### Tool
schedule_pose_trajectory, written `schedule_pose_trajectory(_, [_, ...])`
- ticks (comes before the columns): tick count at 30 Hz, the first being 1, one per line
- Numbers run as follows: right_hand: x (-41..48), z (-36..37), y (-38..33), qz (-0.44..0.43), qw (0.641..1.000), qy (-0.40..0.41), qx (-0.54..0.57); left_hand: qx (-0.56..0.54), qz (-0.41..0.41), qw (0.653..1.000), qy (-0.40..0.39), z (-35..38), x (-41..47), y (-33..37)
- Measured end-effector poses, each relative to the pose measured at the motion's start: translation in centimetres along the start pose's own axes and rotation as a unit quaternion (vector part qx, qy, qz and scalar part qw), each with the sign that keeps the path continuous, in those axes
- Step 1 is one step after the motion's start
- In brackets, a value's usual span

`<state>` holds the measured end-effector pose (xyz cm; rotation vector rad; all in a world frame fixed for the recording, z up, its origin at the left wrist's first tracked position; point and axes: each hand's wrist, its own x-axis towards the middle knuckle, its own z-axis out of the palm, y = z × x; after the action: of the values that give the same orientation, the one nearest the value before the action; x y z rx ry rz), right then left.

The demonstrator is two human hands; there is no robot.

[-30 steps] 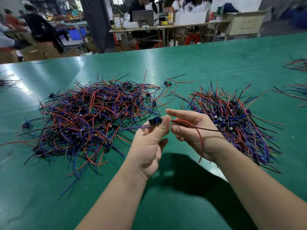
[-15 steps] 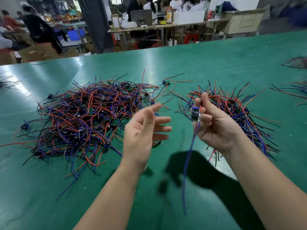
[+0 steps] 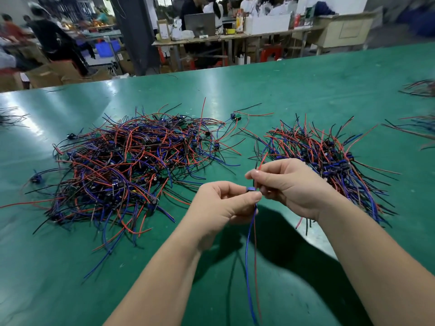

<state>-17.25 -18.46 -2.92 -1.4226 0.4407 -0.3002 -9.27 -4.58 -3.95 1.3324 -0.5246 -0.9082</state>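
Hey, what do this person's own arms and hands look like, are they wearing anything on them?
Both are bare. The left hand and right hand have no gloves, and no rings show on the visible fingers. The left forearm and right forearm show no sleeve, watch or band down to the picture's lower edge. The nails in view look short and plain.

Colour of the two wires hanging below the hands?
One blue wire, one red wire; clearest in the head view.

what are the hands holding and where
A wired connector: the left hand pinches its blue body, the right hand pinches wires right beside it.
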Motion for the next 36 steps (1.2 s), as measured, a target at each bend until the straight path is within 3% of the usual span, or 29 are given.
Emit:
schedule_pose_trajectory(8, [0.7, -3.6, -1.2, -0.018, 0.975, 0.188, 0.118, 0.112, -0.107, 0.977, -0.144, 0.1, -0.9, -0.6])
schedule_pose_trajectory(12, [1.0, -3.7, -0.6, -0.074, 0.97, 0.228, 0.032, 0.127, -0.118, 0.975, -0.138, -0.4, -0.6, -0.6])
schedule_pose_trajectory(16, [1.2, -3.6, 0.1, -0.114, 0.968, 0.216, -0.057, 0.141, -0.131, 0.971, -0.143, -1.0, -0.4, -0.6])
schedule_pose_trajectory(19, [1.4, -3.5, 0.3, -0.15, 0.959, 0.232, -0.053, 0.129, -0.105, 0.981, -0.096, -1.1, -0.2, -0.4])
schedule_pose_trajectory(23, [1.3, -3.5, -0.1, -0.184, 0.941, 0.281, -0.042, 0.079, -0.026, 0.996, 0.035, -1.2, 0.6, -0.5])
schedule_pose_trajectory(26, [0.6, -2.5, -0.6, -0.15, 0.964, 0.218, -0.023, 0.059, 0.003, 0.993, 0.102, -1.5, 1.1, -0.7])
schedule_pose_trajectory(30, [-0.2, -0.3, -0.1, -0.117, 0.98, 0.045, -0.157, 0.116, 0.057, 0.981, 0.142, -1.1, 1.5, -1.2])
schedule_pose_trajectory(33, [-0.4, 0.9, 0.7, -0.158, 0.943, 0.046, -0.289, 0.144, 0.101, 0.978, 0.112, -0.5, 1.2, -1.3])
schedule_pose_trajectory(36, [-0.3, 1.1, 0.7, -0.214, 0.938, 0.091, -0.258, 0.16, 0.146, 0.972, 0.091, -0.5, 1.1, -1.0])
